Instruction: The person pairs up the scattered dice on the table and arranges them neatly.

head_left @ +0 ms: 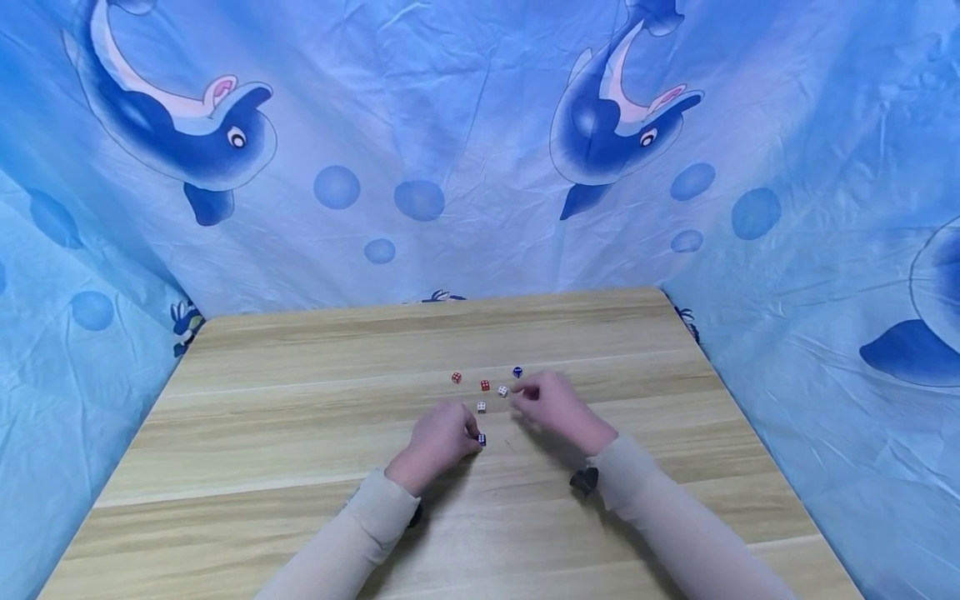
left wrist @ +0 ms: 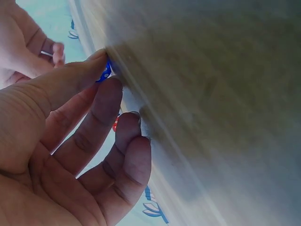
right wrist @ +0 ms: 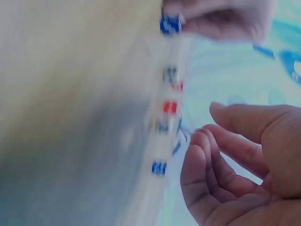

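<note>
My left hand [head_left: 441, 437] is low over the wooden table, pinching a dark blue die [head_left: 482, 439] between thumb and index finger. In the left wrist view only a sliver of this blue die [left wrist: 105, 71] shows between the fingertips. My right hand [head_left: 557, 408] hovers farther right with fingers loosely bent. A gap shows between its thumb and fingers in the right wrist view, with nothing held. Nearest to it lies a white die [head_left: 503, 391]. Another white die [head_left: 482, 407] lies just beyond the left hand.
Two red dice, one central [head_left: 485, 385] and one farther left [head_left: 456, 377], lie beyond the hands. A second blue die [head_left: 517, 372] sits at the back right of the group. Blue dolphin-print cloth [head_left: 480, 150] surrounds the back and sides of the wooden table [head_left: 262, 417].
</note>
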### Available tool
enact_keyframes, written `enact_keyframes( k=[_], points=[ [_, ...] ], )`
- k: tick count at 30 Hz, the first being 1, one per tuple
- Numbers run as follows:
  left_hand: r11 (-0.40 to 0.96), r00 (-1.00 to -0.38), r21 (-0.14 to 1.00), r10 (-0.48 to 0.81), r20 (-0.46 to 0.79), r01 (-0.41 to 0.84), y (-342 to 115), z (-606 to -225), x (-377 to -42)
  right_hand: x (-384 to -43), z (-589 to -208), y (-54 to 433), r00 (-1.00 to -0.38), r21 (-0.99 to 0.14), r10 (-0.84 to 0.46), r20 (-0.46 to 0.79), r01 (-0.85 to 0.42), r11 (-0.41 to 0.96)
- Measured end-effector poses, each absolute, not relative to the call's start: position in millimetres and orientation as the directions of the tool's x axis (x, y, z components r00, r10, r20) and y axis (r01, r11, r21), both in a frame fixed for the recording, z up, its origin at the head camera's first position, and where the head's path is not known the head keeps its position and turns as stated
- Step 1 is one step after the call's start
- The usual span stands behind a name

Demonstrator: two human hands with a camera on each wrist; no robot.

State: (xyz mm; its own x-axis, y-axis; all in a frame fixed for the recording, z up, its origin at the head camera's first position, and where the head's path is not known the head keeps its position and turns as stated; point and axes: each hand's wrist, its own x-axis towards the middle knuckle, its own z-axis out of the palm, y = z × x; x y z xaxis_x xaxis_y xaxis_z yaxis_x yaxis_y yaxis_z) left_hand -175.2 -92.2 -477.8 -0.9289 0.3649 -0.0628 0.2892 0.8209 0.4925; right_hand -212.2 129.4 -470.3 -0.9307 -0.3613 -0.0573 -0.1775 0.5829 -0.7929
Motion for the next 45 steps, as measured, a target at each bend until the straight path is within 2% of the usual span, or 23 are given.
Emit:
enact_keyframes(
  k=[4, 7, 13, 19, 32, 40, 45],
  points=[
    [0.825, -0.934, 0.495, 0.351, -0.073, 0.271, -92.9, -477.5, -174.8, -233.9, -470.2, 141.1, -0.964, -0.795, -0.267, 0.004, -0.165, 0.583],
    [0.826, -0.935, 0.496, 0.348, -0.071, 0.270, -93.6, -476.3, -174.4, -249.3, -474.7, 146.0, -0.972, -0.756, -0.227, 0.058, -0.191, 0.626],
    [0.822, -0.933, 0.499, 0.354, -0.069, 0.274, -93.8, -477.2, -175.0, -265.4, -484.3, 144.7, -0.974, -0.705, -0.225, 0.039, -0.186, 0.684],
    [0.824, -0.933, 0.498, 0.351, -0.076, 0.270, -93.5, -477.9, -175.6, -269.6, -487.4, 136.8, -0.973, -0.671, -0.232, 0.010, -0.179, 0.719],
    [0.819, -0.936, 0.511, 0.344, -0.075, 0.261, -93.9, -476.6, -172.4, -271.1, -490.8, 126.3, -0.974, -0.611, -0.220, 0.050, -0.204, 0.765],
    [0.815, -0.937, 0.519, 0.342, -0.073, 0.257, -93.9, -473.8, -170.6, -271.1, -488.5, 127.3, -0.977, -0.600, -0.215, -0.004, -0.170, 0.782],
    [0.815, -0.935, 0.518, 0.346, -0.076, 0.260, -94.4, -474.3, -172.3, -272.3, -481.6, 128.4, -0.960, -0.606, -0.276, -0.035, -0.200, 0.770]
  ],
)
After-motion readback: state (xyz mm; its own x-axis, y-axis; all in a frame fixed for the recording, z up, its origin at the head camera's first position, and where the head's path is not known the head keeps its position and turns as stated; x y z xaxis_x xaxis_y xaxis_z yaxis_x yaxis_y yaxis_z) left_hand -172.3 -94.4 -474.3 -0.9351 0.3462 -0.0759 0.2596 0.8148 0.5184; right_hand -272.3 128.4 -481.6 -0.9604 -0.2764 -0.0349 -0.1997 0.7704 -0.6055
